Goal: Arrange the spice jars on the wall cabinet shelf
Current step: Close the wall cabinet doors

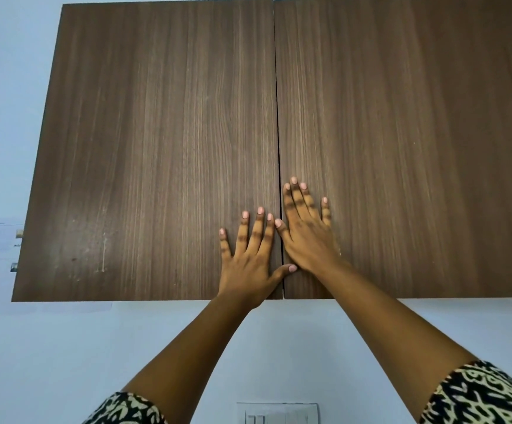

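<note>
- Pressing flat against the left door [156, 133] of the wall cabinet [371, 56], near its lower right corner: the left hand [248, 264], fingers [256, 228] straight and fanned wide, holding nothing.
- Lying flat on the right door [417, 133], just right of the seam [279, 133] and a little higher up: the right hand [306, 237], fingers [297, 200] straight, three close together and the little one set apart, holding nothing.
- Crossing the seam low down: the left thumb, its tip touching the base of the right hand.
- Sitting just beside the left forefinger at the seam: the right thumb.
- Both doors shut, dark wood grain running upright, edges meeting in a thin dark line between the two hands; shelf hidden behind them.
- Below the cabinet, pale blue wall [279, 347], with a white switch plate [277, 413] at the near edge between the forearms.
- Black-and-cream patterned sleeves [478, 396] at both elbows.
- Left of the cabinet, blurred papers [0, 240] on the wall.
</note>
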